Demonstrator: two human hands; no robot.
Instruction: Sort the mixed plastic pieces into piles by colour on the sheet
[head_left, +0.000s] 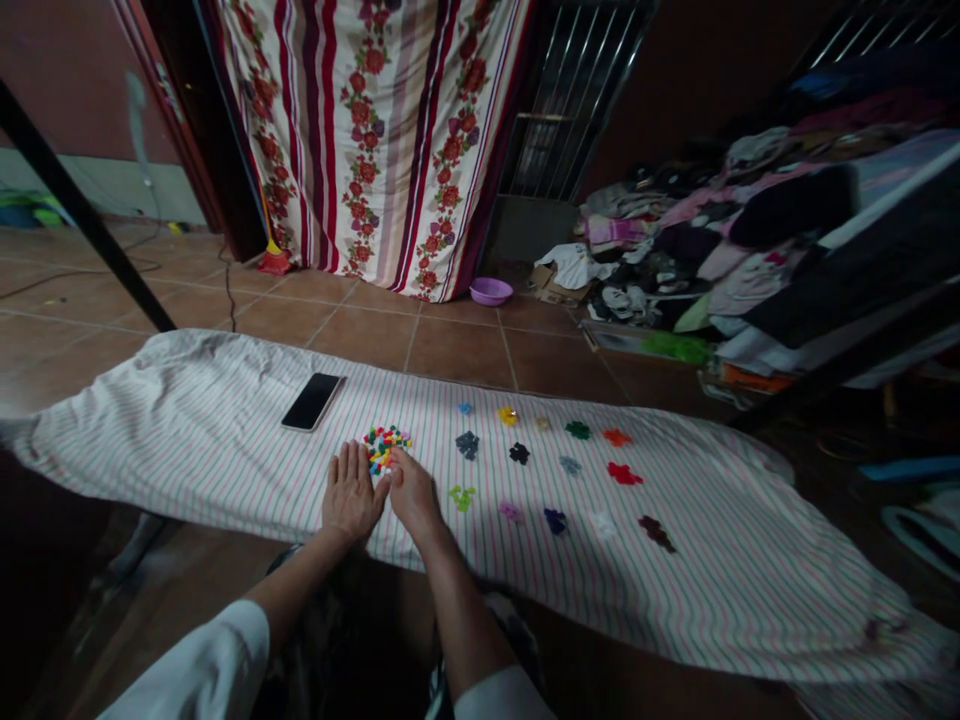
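A pile of small mixed-colour pieces [388, 440] lies on the striped cloth [247, 470]. My left hand [351, 495] rests flat at the pile's near left side, fingers out and holding nothing. Touching the pile's near right edge, my right hand [411, 490] has its fingers curled in; whatever they may hold is hidden. To the right, small heaps sorted by colour form rows, among them light green [462, 497], dark grey [467, 445], black [519, 453], yellow [508, 415], red [624, 474], pink [511, 512], navy [555, 520] and brown [657, 533].
A dark-screened phone [313, 401] lies on the cloth behind my left hand. Beyond the cloth's far edge, a purple basin [490, 291] sits on the tiled floor near a floral curtain [375, 140]. Piled clothes [690, 230] fill the back right.
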